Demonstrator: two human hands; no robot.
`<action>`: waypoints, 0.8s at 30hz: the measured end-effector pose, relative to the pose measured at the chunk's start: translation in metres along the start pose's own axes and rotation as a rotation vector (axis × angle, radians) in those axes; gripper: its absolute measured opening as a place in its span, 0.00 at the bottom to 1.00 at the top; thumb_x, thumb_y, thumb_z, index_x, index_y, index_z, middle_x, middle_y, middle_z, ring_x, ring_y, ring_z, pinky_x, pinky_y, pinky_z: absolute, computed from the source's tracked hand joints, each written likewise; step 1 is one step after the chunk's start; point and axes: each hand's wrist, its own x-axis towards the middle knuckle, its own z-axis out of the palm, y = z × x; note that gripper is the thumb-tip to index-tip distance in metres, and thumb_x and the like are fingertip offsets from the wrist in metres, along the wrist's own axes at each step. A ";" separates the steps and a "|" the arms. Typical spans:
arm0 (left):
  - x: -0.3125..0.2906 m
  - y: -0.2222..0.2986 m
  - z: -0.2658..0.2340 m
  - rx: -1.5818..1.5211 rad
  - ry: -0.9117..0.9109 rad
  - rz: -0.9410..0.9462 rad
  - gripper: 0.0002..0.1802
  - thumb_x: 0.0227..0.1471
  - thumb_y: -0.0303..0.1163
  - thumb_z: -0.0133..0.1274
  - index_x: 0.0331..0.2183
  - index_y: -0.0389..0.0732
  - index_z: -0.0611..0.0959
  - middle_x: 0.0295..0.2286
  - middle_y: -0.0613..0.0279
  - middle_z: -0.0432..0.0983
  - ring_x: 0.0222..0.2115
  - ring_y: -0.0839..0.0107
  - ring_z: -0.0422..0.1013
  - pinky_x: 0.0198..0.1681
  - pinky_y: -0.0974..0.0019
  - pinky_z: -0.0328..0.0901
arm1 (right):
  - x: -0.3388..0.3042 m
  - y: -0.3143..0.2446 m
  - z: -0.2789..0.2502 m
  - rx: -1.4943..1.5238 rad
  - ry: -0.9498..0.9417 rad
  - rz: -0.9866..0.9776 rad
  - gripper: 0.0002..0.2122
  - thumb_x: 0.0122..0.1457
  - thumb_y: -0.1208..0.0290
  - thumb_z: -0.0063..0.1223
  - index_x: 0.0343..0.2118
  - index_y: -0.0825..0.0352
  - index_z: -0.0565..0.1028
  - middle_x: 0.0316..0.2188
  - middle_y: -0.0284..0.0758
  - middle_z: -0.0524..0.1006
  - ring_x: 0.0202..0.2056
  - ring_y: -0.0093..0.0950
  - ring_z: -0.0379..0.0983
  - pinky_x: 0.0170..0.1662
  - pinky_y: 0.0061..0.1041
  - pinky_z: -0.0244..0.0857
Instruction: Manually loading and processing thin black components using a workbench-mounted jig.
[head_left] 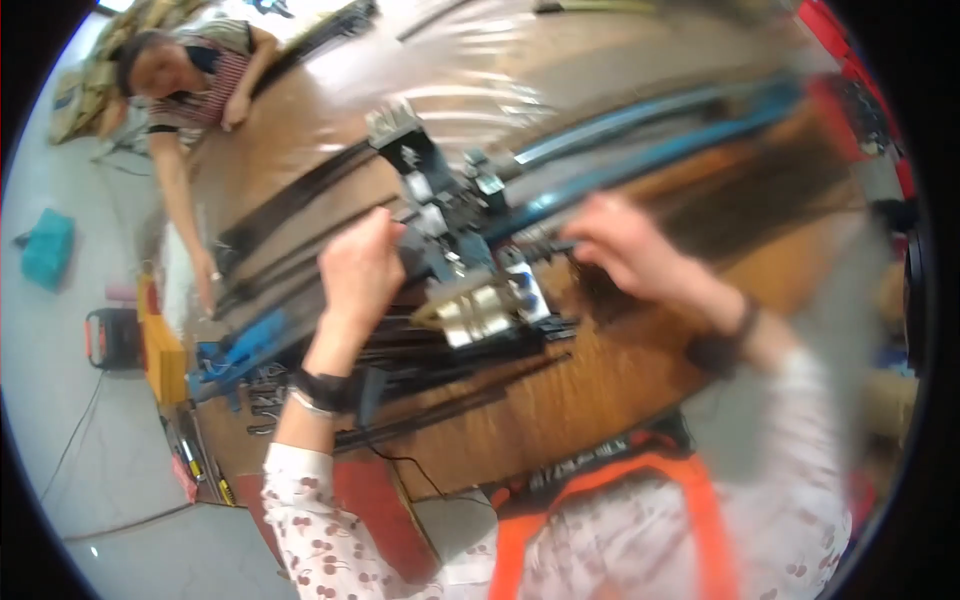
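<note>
One metal machine [462, 215] sat on the table [595, 385], between the two hands. The left hand [362, 268] was curled beside it; the right hand [625, 245] was bent near a dark rod [540, 249]. Blurred, neither grip could be told clamped or apart. Blue rails [640, 174] stretched rightward; a co-worker [205, 88] leaned in at upper left.

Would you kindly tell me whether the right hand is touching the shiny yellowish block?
Apart: the head view shows the blurred right hand beyond the right end of the shiny yellowish block, with a visible gap.
</note>
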 end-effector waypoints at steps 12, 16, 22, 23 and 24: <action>-0.041 -0.072 -0.024 0.443 0.187 0.174 0.17 0.51 0.31 0.57 0.44 0.45 0.78 0.34 0.61 0.73 0.40 0.60 0.69 0.41 0.54 0.60 | -0.076 -0.040 -0.005 -0.527 -0.491 -0.181 0.07 0.45 0.69 0.54 0.25 0.61 0.68 0.26 0.34 0.69 0.34 0.33 0.68 0.39 0.34 0.62; -0.118 0.054 -0.038 0.096 -0.063 0.071 0.10 0.49 0.35 0.60 0.35 0.47 0.79 0.31 0.62 0.70 0.36 0.63 0.66 0.41 0.53 0.55 | -0.081 -0.032 -0.010 -0.477 -0.427 -0.161 0.07 0.44 0.72 0.55 0.26 0.62 0.68 0.25 0.35 0.69 0.33 0.34 0.68 0.37 0.33 0.63; -0.209 0.118 -0.028 0.065 -0.218 -0.241 0.12 0.47 0.35 0.63 0.28 0.44 0.75 0.30 0.59 0.68 0.30 0.58 0.66 0.37 0.56 0.59 | -0.064 -0.034 -0.009 -0.097 -0.458 0.218 0.06 0.54 0.72 0.56 0.32 0.64 0.72 0.26 0.42 0.74 0.29 0.44 0.74 0.32 0.42 0.69; -0.212 0.117 -0.025 0.063 -0.211 -0.236 0.12 0.47 0.35 0.63 0.28 0.44 0.75 0.30 0.59 0.68 0.30 0.58 0.66 0.37 0.56 0.59 | -0.063 -0.037 -0.010 -0.104 -0.454 0.219 0.06 0.54 0.72 0.56 0.32 0.64 0.72 0.26 0.42 0.74 0.29 0.44 0.74 0.32 0.42 0.69; -0.215 0.116 -0.024 -0.030 -0.205 -0.255 0.12 0.47 0.34 0.63 0.28 0.43 0.75 0.29 0.58 0.68 0.30 0.57 0.66 0.35 0.57 0.60 | -0.061 -0.041 -0.010 -0.058 -0.548 0.266 0.06 0.55 0.71 0.56 0.34 0.64 0.73 0.26 0.42 0.75 0.30 0.44 0.74 0.33 0.42 0.70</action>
